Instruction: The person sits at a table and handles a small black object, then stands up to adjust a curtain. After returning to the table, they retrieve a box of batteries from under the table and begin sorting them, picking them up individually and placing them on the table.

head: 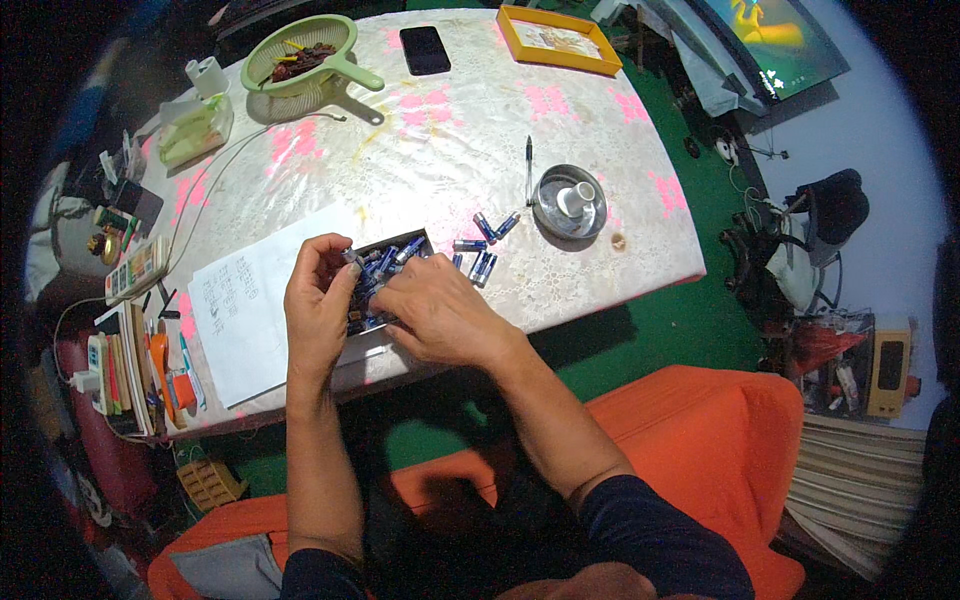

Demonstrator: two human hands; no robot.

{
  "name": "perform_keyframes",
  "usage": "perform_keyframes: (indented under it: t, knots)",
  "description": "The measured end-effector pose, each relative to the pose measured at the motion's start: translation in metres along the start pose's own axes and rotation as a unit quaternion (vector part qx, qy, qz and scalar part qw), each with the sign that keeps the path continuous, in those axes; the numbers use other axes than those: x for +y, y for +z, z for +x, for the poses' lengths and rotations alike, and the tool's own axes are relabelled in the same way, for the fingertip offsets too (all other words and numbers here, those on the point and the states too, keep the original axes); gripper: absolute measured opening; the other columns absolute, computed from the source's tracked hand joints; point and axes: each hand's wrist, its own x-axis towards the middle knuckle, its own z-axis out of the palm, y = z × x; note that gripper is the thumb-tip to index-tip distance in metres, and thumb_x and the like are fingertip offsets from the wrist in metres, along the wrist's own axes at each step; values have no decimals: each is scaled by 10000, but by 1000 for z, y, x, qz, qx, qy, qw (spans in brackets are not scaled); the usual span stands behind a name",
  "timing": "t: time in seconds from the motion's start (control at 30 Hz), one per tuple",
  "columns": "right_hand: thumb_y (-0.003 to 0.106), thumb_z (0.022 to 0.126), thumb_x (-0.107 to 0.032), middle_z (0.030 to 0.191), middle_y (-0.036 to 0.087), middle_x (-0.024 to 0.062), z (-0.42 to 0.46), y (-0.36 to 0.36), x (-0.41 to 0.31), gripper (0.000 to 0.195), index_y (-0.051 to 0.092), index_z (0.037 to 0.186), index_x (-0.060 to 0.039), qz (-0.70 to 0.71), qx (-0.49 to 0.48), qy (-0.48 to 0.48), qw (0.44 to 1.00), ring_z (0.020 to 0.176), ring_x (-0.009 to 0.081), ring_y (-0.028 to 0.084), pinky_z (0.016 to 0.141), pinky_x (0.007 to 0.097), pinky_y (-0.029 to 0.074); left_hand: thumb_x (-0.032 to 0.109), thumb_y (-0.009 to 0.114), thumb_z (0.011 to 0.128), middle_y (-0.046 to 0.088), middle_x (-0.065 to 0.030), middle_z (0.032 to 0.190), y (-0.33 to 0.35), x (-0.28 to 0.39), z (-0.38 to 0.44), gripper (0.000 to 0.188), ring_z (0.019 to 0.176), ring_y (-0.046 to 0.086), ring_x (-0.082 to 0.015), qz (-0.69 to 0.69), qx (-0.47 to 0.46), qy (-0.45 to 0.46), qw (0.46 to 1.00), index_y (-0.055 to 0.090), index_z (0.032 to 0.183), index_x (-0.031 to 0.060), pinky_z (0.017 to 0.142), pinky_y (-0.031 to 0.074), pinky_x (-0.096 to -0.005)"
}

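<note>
My left hand (319,292) is at the left side of an open box (427,240) full of blue cylindrical batteries (386,259). A battery (350,256) with a silvery end is pinched between its thumb and fingers. Over the box's right part lies my right hand (431,307), palm down, its fingertips among the batteries; whether they grip one is hidden. To the right of the box, several loose blue batteries (484,268) lie on the patterned tablecloth (600,285). Part of the box is hidden by both hands.
Right of the loose batteries are a pen (529,169) and a round metal tin (545,217) with a white core. Written paper (255,360) lies left. Farther back are a green strainer (352,71), a phone (425,51) and a yellow tray (611,64). Books (131,367) stand at the left edge.
</note>
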Motion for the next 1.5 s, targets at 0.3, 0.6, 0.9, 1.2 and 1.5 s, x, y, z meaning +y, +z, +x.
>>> perform_keyframes:
  t: [0.3,0.6,0.9,1.2,1.5]
  knots:
    - [759,711,-94,963,608,103,-1,-1,4,253,682,951,-74,-6,-5,-18,1000,963,332,576,850,446,443,-39,660,915,679,-28,1003,5,-2,-1,233,858,621,-79,-76,17,5,997,643,1139,20,768,516,-243]
    - [746,787,-76,943,617,135,-2,-8,9,182,630,923,-41,91,14,-31,995,956,366,615,839,458,501,-40,679,902,688,-22,974,-1,-4,-1,194,831,613,-63,-52,27,29,998,644,1082,21,742,504,-223]
    - [739,905,-49,978,726,74,-7,0,13,166,704,1060,-2,402,168,206,876,866,150,685,781,282,538,-19,664,952,684,-75,1009,-5,-17,6,282,860,680,-116,-364,-4,-99,926,575,1218,11,747,602,-236]
    - [704,935,18,1106,720,71,-5,1,11,232,663,1163,1,566,236,204,763,943,127,689,845,263,565,-8,653,961,682,-111,1069,1,-15,3,277,866,694,-153,-432,-24,-115,894,558,1219,21,763,620,-255]
    - [655,951,48,1163,684,128,-7,5,16,206,628,1152,9,642,238,207,698,950,189,715,889,342,612,-17,649,963,677,-99,1058,3,-14,2,233,862,709,-150,-430,-12,-124,894,565,1178,13,764,642,-249]
